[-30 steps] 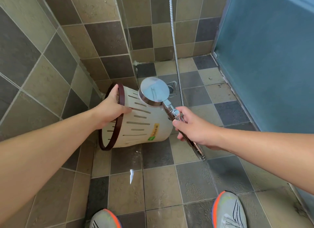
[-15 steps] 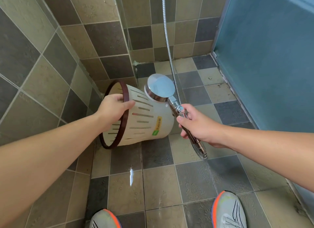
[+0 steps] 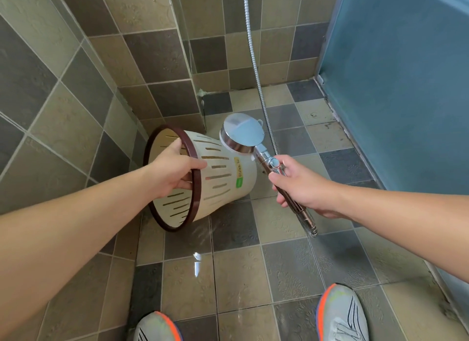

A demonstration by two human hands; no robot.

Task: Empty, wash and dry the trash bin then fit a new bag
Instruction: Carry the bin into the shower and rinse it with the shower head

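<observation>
Left hand point(image 3: 175, 170) grips tilted bin point(image 3: 218, 173) rim; right hand point(image 3: 297, 185) holds shower head point(image 3: 242, 133) at bin's two o'clock; washing step, next likely spray inside

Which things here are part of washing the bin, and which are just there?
In use: trash bin, gripped at its rim by the left hand; shower head, held by the right hand; its hose.

Just there: shoes, blue door panel.

Home bathroom, tiled floor point(image 3: 286, 272), shower hose point(image 3: 256, 69)
</observation>
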